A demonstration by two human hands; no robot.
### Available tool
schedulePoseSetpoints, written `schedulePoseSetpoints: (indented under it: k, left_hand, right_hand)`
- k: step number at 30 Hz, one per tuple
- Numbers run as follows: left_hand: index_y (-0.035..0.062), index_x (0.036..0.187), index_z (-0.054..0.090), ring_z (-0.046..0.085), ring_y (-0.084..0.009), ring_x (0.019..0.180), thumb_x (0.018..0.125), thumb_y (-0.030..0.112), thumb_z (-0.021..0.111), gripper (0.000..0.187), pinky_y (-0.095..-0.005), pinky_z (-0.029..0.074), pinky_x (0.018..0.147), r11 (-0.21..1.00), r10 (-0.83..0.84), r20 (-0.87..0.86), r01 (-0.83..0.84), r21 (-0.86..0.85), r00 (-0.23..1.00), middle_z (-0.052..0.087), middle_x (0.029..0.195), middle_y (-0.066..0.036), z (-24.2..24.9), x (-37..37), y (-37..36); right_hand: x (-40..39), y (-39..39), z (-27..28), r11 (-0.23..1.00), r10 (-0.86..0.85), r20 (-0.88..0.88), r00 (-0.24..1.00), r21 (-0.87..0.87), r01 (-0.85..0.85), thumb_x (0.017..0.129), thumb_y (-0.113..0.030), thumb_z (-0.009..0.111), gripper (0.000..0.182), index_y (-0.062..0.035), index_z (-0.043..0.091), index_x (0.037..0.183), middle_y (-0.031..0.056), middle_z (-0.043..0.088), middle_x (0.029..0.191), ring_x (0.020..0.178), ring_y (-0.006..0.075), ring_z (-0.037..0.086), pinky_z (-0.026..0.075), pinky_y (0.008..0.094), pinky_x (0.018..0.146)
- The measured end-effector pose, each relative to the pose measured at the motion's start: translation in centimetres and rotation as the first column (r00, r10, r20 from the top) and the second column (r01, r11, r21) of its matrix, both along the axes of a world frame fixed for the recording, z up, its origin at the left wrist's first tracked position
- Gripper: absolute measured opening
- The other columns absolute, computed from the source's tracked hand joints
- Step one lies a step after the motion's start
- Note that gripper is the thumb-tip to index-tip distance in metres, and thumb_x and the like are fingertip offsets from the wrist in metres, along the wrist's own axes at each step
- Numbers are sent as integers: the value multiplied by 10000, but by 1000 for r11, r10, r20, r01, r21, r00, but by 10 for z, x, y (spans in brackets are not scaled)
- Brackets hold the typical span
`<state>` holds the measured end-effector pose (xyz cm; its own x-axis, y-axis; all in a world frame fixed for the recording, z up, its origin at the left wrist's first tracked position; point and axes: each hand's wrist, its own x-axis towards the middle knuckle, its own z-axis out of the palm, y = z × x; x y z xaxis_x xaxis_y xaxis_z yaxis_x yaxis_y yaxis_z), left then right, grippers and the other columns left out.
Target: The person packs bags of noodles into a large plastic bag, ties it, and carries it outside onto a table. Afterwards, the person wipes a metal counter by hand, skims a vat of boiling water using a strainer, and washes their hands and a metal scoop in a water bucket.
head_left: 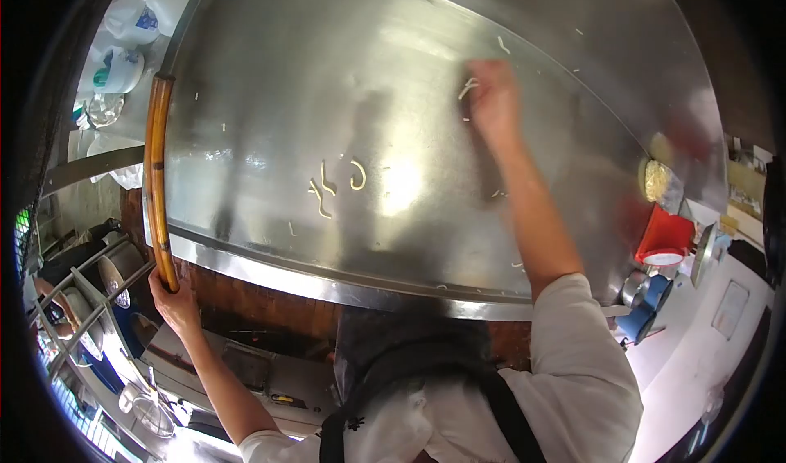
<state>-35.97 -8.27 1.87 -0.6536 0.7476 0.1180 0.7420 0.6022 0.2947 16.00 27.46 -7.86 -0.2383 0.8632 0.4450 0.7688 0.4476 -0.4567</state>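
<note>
My left hand [173, 301] is closed round the lower end of a thick bamboo pole [157, 168], which lies along the left edge of the steel worktable [278, 86]. Over the far right part of the table, my right hand [494, 101] is slightly blurred, its fingers curled together. Pale noodle strands [467, 89] show at those fingertips. Several loose noodle pieces [323, 186] lie near the table's middle, and a curved noodle [359, 175] rests just beside them. Another short strand [503, 45] lies beyond my right hand.
Plastic jugs [135, 19] stand beyond the table's left edge. At the right edge are a bag of yellowish food [655, 180], a red container [665, 235] and blue items [643, 311]. A metal rack [82, 307] stands at lower left.
</note>
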Motion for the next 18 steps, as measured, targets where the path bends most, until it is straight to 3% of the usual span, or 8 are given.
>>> schedulePoseSetpoints:
  k: [1, 4, 8, 10, 12, 14, 17, 18]
  left_hand:
    - [15, 1164, 595, 662, -382, 927, 870, 153, 738, 354, -428, 510, 836, 1000, -7, -35, 7, -1, 999, 669, 1010, -200, 0, -2, -4]
    - [16, 1177, 593, 670, -360, 927, 871, 167, 742, 372, -421, 513, 832, 998, 24, 20, -25, 58, 1000, 672, 1010, -193, -8, -12, -19]
    - [20, 1197, 589, 670, -352, 952, 854, 77, 672, 357, -407, 515, 852, 990, 123, 148, -131, 45, 981, 674, 1032, -194, -5, 3, -14]
    - [22, 1199, 590, 670, -353, 960, 842, 46, 643, 362, -406, 515, 863, 994, 95, 117, -102, 50, 989, 674, 1037, -195, -4, 3, -13]
    - [25, 1202, 591, 670, -353, 967, 834, 29, 628, 370, -405, 513, 874, 995, 69, 82, -74, 60, 994, 674, 1042, -195, -4, 0, -17]
    - [30, 1206, 592, 671, -351, 974, 831, 24, 626, 377, -406, 511, 884, 997, 33, 52, -36, 63, 998, 676, 1048, -192, -3, -2, -24]
    - [30, 1201, 593, 670, -352, 986, 841, 41, 658, 366, -406, 508, 895, 992, 116, 82, -119, 35, 990, 676, 1060, -191, -5, 6, -23]
    - [29, 1198, 594, 670, -350, 981, 848, 58, 676, 361, -405, 508, 891, 993, 111, 85, -115, 41, 990, 676, 1058, -192, -8, 7, -24]
  right_hand:
    - [31, 30, -12, 967, -239, 27, 971, -86, 241, 815, 78, 577, 284, -16, 690, 1058, 185, 646, 954, 853, 342, 618, 529, 412, 764]
    - [48, 69, -18, 957, -288, 233, 929, 105, 270, 785, 77, 556, 299, -16, 700, 1031, 196, 649, 942, 852, 348, 616, 515, 438, 774]
    - [-43, -26, -32, 918, 289, -4, 957, -281, -279, 792, 76, 542, 246, -55, 678, 949, 172, 658, 943, 890, 346, 622, 508, 405, 822]
    - [-54, -42, 21, 906, 346, -86, 934, -229, -357, 790, 78, 555, 262, -64, 683, 969, 179, 661, 968, 941, 339, 631, 514, 381, 848]
    - [-18, 5, 31, 936, -128, -45, 991, -334, 105, 792, 78, 529, 282, -54, 685, 985, 175, 667, 1004, 919, 336, 652, 527, 382, 814]
    - [44, 76, -10, 938, -309, 133, 942, -119, 325, 821, 81, 498, 295, -27, 682, 1026, 223, 662, 975, 916, 362, 646, 524, 426, 817]
    - [20, 60, 6, 854, -124, 143, 982, -488, 179, 868, 8, 509, 222, -23, 673, 1014, 226, 675, 962, 919, 363, 647, 522, 435, 826]
    - [-1, 28, -23, 900, -128, -2, 992, -420, 115, 903, -12, 509, 178, -46, 678, 943, 154, 700, 918, 809, 324, 665, 527, 378, 720]
